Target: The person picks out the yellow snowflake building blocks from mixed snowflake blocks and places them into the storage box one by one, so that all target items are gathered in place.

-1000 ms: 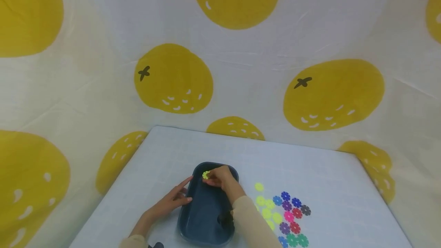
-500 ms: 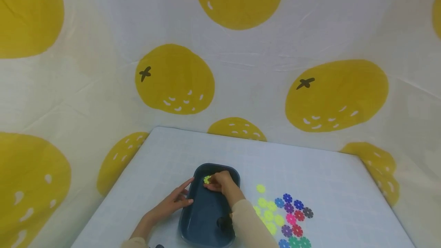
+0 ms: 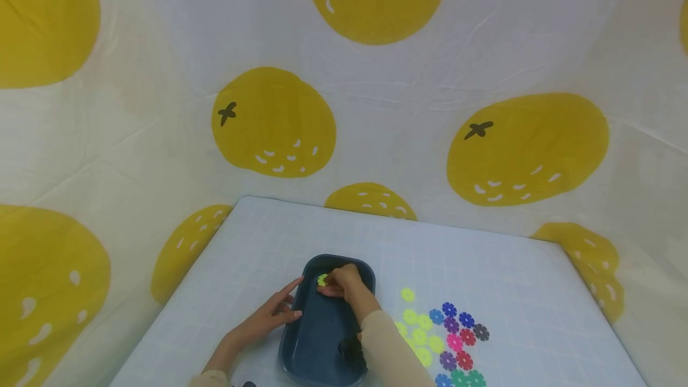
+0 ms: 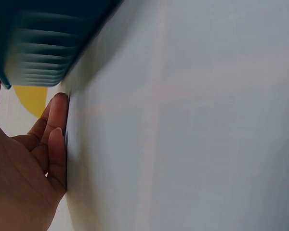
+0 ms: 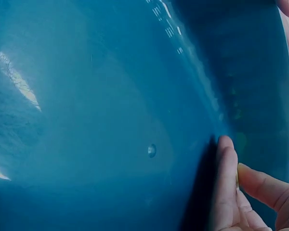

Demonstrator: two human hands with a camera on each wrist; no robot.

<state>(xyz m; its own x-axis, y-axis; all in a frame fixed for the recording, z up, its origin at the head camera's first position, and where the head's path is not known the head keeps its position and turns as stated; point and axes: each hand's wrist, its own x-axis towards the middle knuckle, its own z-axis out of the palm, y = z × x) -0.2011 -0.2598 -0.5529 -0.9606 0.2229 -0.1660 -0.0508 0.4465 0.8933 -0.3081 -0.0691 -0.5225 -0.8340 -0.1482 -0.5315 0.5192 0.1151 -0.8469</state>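
A dark blue tray (image 3: 306,345) lies on the white table (image 3: 258,237). My right hand (image 3: 344,282) reaches into its far end and pinches a yellow-green flower-shaped disc (image 3: 322,280) low over the tray floor. In the right wrist view the blue tray (image 5: 111,120) fills the frame, with my fingertips (image 5: 226,183) near its floor. My left hand (image 3: 271,312) rests with straight fingers on the table against the tray's left rim. The left wrist view has my left hand's fingers (image 4: 55,139) on the table beside the tray's ribbed corner (image 4: 38,53).
A cluster of flower-shaped discs (image 3: 443,339) in yellow-green, blue, purple, red, pink, green and black lies right of the tray. One yellow-green disc (image 3: 408,295) sits apart, just behind the cluster. A fabric backdrop with yellow fruit prints (image 3: 274,124) surrounds the table.
My right hand with the yellow-green disc has sunk slightly lower into the far end of the tray. The left hand has stayed by the rim.
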